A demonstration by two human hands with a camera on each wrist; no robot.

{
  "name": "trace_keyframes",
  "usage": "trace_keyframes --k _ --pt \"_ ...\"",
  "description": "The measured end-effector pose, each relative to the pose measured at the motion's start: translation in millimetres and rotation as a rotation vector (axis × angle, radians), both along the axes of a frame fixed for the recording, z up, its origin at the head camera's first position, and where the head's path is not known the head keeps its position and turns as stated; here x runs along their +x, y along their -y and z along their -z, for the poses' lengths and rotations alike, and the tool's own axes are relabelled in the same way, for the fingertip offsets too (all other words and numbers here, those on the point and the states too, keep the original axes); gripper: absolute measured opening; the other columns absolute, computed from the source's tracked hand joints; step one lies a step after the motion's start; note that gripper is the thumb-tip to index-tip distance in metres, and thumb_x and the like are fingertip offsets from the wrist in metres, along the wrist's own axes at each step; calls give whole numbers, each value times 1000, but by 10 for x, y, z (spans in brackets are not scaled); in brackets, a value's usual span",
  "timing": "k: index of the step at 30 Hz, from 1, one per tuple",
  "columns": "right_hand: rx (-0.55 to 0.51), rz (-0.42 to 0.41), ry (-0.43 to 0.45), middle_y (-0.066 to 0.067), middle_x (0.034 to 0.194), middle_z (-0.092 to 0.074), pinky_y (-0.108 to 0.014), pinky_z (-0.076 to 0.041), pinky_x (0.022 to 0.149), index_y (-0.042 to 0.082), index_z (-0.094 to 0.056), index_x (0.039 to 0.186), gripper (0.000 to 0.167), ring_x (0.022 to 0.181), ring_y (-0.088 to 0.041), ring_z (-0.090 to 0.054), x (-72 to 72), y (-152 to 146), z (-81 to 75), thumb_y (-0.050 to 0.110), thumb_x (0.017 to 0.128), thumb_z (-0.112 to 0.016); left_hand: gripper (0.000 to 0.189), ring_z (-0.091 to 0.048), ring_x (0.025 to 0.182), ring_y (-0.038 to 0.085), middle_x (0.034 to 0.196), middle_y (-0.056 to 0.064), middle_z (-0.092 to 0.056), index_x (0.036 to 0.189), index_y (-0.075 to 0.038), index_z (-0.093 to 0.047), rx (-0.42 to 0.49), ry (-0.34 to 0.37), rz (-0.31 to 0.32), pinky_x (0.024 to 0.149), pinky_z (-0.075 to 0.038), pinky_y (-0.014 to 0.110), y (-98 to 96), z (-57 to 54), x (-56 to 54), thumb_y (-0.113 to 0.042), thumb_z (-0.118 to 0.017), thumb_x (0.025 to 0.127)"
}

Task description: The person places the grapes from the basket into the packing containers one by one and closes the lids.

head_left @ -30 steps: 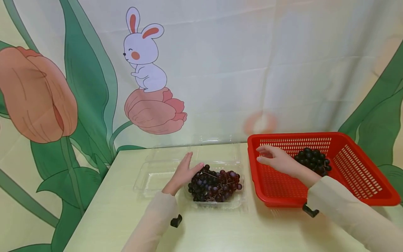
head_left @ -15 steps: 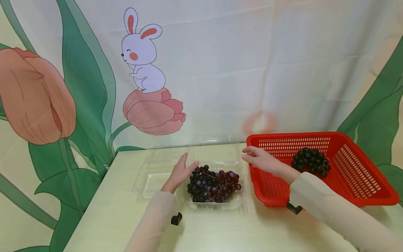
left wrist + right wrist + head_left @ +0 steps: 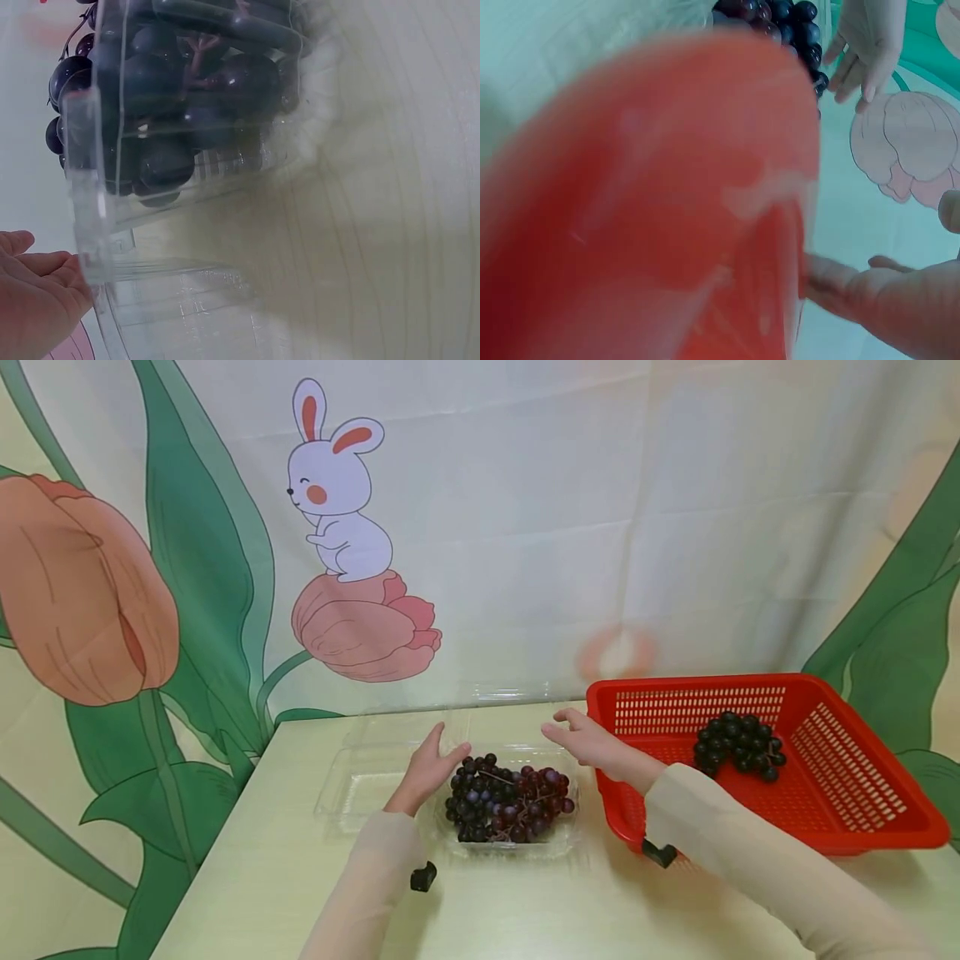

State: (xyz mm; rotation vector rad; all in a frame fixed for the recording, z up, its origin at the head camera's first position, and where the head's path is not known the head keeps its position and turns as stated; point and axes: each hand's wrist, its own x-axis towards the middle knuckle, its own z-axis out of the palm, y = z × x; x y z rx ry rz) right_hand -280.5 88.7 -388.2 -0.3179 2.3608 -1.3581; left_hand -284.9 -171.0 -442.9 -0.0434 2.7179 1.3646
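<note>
Farthest to the left of both hands, a large orange tulip (image 3: 90, 589) is printed on a cloth backdrop (image 3: 510, 510). Nearer, beyond the left hand (image 3: 429, 768), a white rabbit (image 3: 345, 543) sits on a pink flower (image 3: 363, 627), also printed. A clear plastic tray (image 3: 375, 785) lies on the pale counter (image 3: 517, 914) just left of the left hand, with more see-through plastic behind it; I cannot tell whether these pieces join.

The left hand is released, its fingers extended and its thumb apart, at the left side of a clear box (image 3: 517, 848). Whether it touches the plastic is unclear. Its cream sleeve (image 3: 363, 889) has a small black device (image 3: 423, 877) at the cuff.

Between the hands, a heap of grapes (image 3: 502, 802), dark on the left and redder on the right, fills much of the box. The right hand (image 3: 600, 750), released with its fingers slightly bent and nothing in its grasp, hovers by the box's far right corner, in front of the left rim of a red basket (image 3: 862, 837). Inside the basket, right of the right hand, lies a dark bunch (image 3: 738, 742).
</note>
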Motion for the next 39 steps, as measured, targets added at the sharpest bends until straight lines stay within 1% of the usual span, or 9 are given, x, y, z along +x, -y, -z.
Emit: trace_keyframes --k 2,6,9,13,19,23,26,33,39 --pt "34 21 -6 -17 139 -29 -52 -33 96 5 -24 135 60 123 -34 -34 8 66 18 40 90 -43 74 -22 132 35 145 16 -20 142 -11 -16 -6 -24 4 103 -23 51 -13 -11 10 -44 -49 86" --pt "66 47 -17 -19 141 -26 -52 -29 100 4 -21 137 64 126 -34 -31 29 186 53 39 90 -45 73 -24 130 36 145 16 -21 142 -11 -16 -11 -27 7 102 -25 52 -33 -25 9 -41 -51 86" --pt "92 64 -36 -22 140 -23 -52 -28 100 2 -19 137 66 127 -35 -28 42 250 95 38 89 -47 71 -23 131 34 146 15 -20 142 -11 -15 -12 -12 7 102 -25 51 -48 -31 -9 -34 -53 86" --pt "171 84 -92 -25 138 -21 -55 -28 98 0 -20 136 71 124 -37 -28 63 303 168 41 86 -50 70 -25 130 35 145 16 -22 142 -9 -16 -30 -20 15 102 -25 50 -70 -50 -11 -31 -53 86" --pt "273 128 -111 -29 136 -21 -59 -25 97 2 -20 137 72 122 -43 -26 62 362 277 38 85 -51 71 -25 130 34 146 14 -21 142 -11 -16 -39 -2 27 102 -26 50 -92 -30 -34 -31 -53 86" --pt "319 131 -118 -31 137 -19 -59 -25 97 1 -18 138 72 123 -45 -25 59 377 338 40 86 -49 71 -25 130 34 146 13 -21 142 -11 -16 -50 8 32 102 -26 51 -105 -21 -48 -32 -53 86" --pt "322 134 -103 -30 138 -17 -60 -25 97 1 -17 139 74 123 -45 -25 59 376 373 42 86 -49 70 -26 130 34 145 14 -21 142 -10 -16 -53 11 30 102 -26 51 -116 -17 -57 -30 -53 86" --pt "283 170 -48 -28 140 -15 -60 -25 97 2 -15 139 75 125 -42 -25 42 375 425 40 85 -51 70 -26 130 35 145 15 -22 141 -10 -18 -62 33 32 101 -27 50 -145 -23 -65 -30 -54 85" --pt "239 204 -35 -26 138 -21 -58 -26 98 2 -17 138 72 123 -40 -28 8 392 448 37 85 -51 69 -27 129 35 145 15 -23 141 -11 -19 -53 60 17 100 -28 51 -163 -40 -62 -31 -54 85"
